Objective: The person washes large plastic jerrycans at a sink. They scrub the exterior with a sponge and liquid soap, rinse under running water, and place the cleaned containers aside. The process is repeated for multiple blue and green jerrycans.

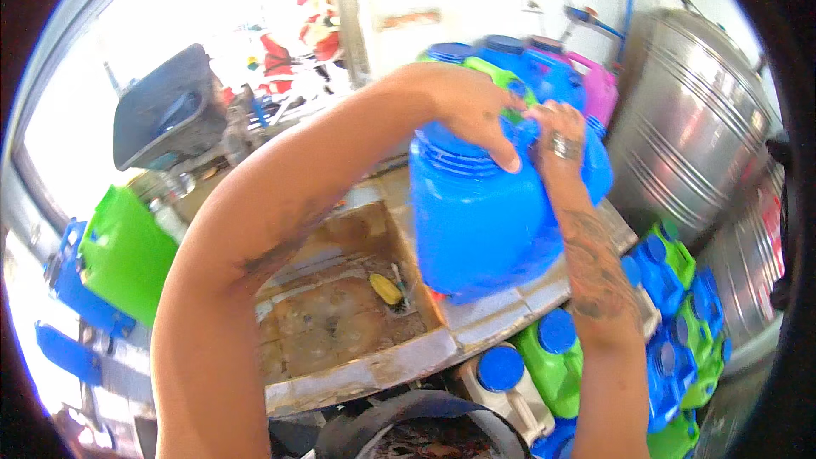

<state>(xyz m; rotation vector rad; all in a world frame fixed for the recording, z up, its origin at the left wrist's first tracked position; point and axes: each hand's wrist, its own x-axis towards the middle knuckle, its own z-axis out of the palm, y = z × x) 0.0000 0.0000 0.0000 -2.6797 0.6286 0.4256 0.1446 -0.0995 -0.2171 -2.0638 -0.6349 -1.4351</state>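
A large translucent blue water jug stands tilted slightly on the tiled ledge beside the basin, its ribbed neck toward me. My left hand reaches over its top from the left and grips it there, thumb down along the jug's shoulder and the fingertips partly hidden. Close against it, my right hand, with a silvery ring or band, is closed at the jug's top right. What sits inside the right fingers is hidden.
A tiled basin holds a yellow brush. Blue-capped green jugs crowd below the ledge. Behind stand more jugs, including a pink one, beside a steel tank. A green jug and a dark bin are at left.
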